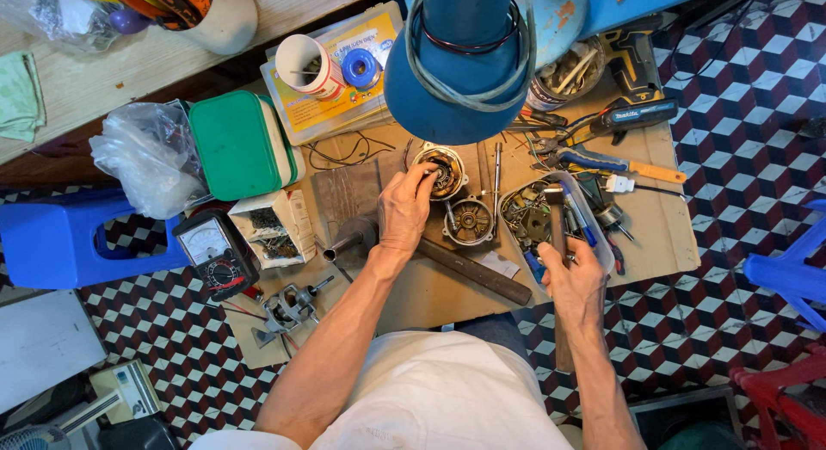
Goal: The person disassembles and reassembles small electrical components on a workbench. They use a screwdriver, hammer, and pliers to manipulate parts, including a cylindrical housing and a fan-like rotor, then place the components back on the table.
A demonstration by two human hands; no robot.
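My left hand [404,211] reaches forward with its fingertips closed on a round metal motor housing with copper windings [440,169] on the cardboard work surface [654,235]. A second round metal motor cover [470,221] lies just right of that hand. My right hand [571,280] grips the wooden handle of a hammer [559,243], whose head points away over a clear plastic tray [594,222] of small parts and tools. A dark metal rod [473,272] lies diagonally between my two hands.
An analog multimeter [215,254], a box of screws [274,228] and a green case [239,144] sit at the left. Pliers [602,163] and a cordless drill [635,89] lie at the far right. A blue fan base [460,63] hangs above. Blue stools [60,239] flank the checkered floor.
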